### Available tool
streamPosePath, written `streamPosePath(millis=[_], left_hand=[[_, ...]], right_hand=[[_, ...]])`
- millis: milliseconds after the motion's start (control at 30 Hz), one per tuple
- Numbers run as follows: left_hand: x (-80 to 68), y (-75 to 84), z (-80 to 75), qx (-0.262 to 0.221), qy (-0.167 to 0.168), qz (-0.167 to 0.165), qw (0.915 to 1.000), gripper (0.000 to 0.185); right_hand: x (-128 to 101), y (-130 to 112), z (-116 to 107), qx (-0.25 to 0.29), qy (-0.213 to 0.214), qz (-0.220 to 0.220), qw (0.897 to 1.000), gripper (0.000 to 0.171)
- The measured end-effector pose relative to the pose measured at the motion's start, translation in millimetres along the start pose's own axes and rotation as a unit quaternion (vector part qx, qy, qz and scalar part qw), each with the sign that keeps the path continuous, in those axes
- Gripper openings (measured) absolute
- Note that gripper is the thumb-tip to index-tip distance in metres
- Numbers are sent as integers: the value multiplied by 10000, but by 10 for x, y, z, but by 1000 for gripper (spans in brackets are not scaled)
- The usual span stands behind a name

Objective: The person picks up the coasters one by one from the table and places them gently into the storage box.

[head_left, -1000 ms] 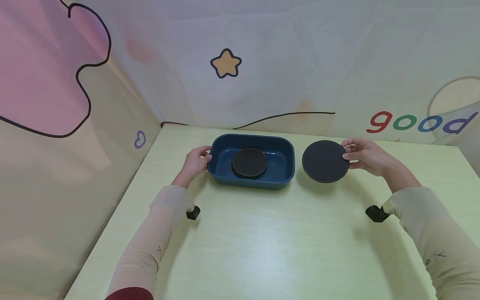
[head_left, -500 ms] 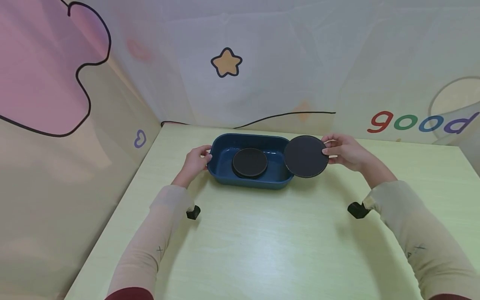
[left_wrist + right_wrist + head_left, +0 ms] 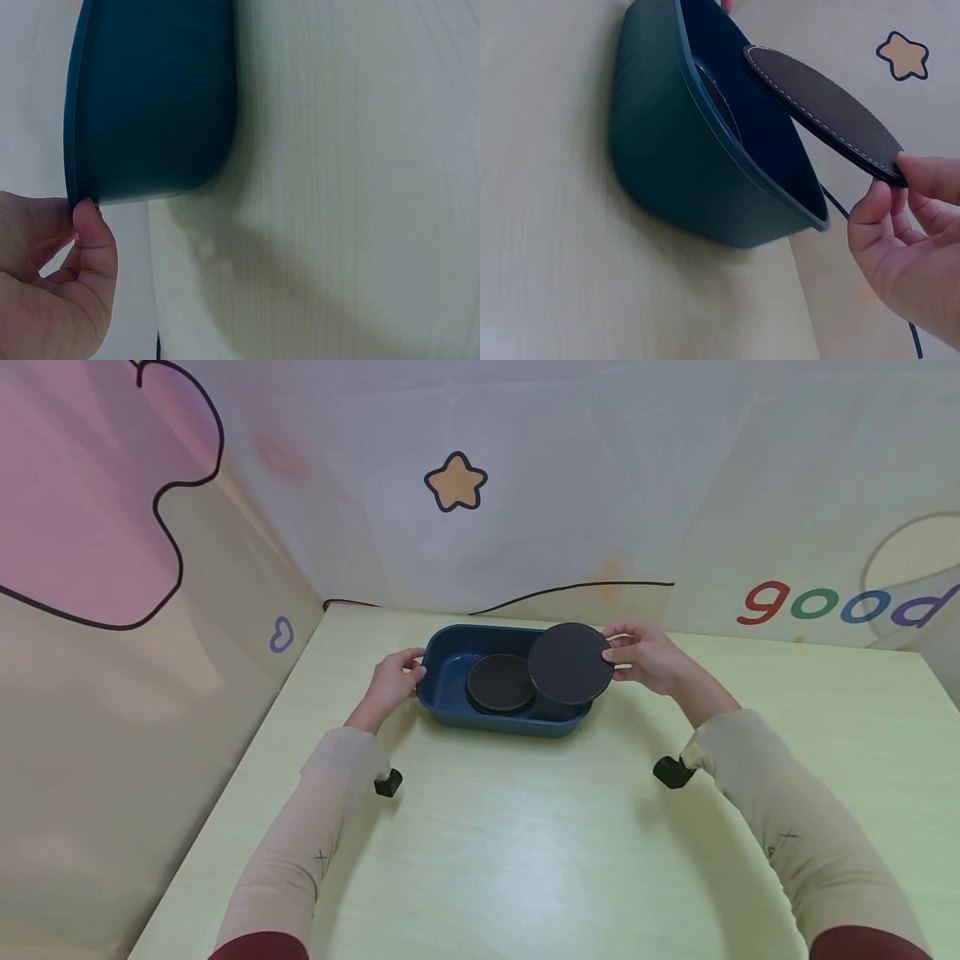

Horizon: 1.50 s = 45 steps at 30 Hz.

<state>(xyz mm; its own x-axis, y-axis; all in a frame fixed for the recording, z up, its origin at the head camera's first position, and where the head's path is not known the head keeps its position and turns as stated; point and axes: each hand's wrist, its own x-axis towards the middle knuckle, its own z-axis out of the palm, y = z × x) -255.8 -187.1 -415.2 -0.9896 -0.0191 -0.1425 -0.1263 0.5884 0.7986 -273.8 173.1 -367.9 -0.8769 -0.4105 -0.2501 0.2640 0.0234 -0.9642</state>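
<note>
A dark blue rectangular bin point(image 3: 442, 693) stands near the back of the table. Inside it lies a round black coaster point(image 3: 498, 683), possibly the top one of a stack. My left hand point(image 3: 390, 687) pinches the bin's left rim, and the left wrist view shows thumb and fingers on the edge. With my right hand point(image 3: 651, 658) I pinch another black coaster point(image 3: 570, 662) by its right edge. In the right wrist view this stitched coaster point(image 3: 825, 112) hangs tilted above the bin's right end, apart from the coaster inside.
Behind the bin rises a pale wall sheet point(image 3: 562, 527) with a printed star and the word "good". Another printed sheet point(image 3: 90, 735) borders the table point(image 3: 510, 835) on the left. A small black block point(image 3: 673, 772) juts from each sleeve cuff.
My right hand has carried its coaster leftward, from beside the bin to over the bin's right half. The left hand and the bin have stayed in place.
</note>
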Motion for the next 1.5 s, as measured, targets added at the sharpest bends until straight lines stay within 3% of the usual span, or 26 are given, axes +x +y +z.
streamPosePath(millis=[300, 767, 1233, 1500], left_hand=[[11, -4, -3, -30, -29, -21, 10000, 37], [40, -37, 9, -25, -8, -16, 10000, 37], [40, -42, 20, 7, 19, -49, 10000, 37], [33, -26, 13, 6, 11, -101, 9999, 38]], right_hand=[[212, 99, 232, -171, 283, 145, 9993, 18], [395, 195, 585, 197, 781, 466, 9957, 21], [547, 302, 823, 325, 1015, 515, 9930, 21], [605, 366, 877, 365, 1158, 617, 9907, 31]])
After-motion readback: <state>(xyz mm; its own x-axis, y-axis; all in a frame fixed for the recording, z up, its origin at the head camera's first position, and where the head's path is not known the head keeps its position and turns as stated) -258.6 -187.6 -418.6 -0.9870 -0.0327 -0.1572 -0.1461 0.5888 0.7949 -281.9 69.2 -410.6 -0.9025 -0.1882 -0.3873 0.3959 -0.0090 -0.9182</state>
